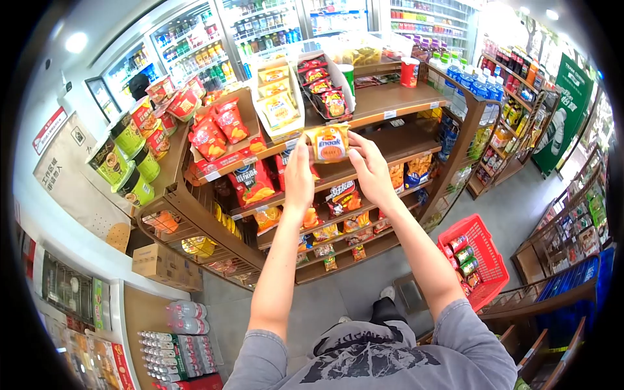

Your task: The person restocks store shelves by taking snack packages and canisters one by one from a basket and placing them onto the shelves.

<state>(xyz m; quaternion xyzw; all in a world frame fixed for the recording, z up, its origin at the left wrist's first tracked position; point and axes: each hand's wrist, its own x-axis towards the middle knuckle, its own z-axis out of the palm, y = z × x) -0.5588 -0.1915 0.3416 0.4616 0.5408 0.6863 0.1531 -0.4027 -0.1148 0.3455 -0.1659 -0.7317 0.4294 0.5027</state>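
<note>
Both my hands hold up a small yellow Enaak snack packet [330,144] in front of the shelf. My left hand [299,175] is closed on its left edge, and my right hand [370,168] grips the right edge. Just behind it on the top shelf is an open white carton [281,116] with similar yellow packets. Beside that stands a carton of red and black snack packets [331,103]. Further left, a box holds red snack bags [229,121].
Green instant noodle cups [109,160] are stacked at the shelf's left end. A red shopping basket [497,263] with several cans and packets is at my right. Bottle packs [179,354] stand on the floor at lower left. Drink fridges [260,29] line the back.
</note>
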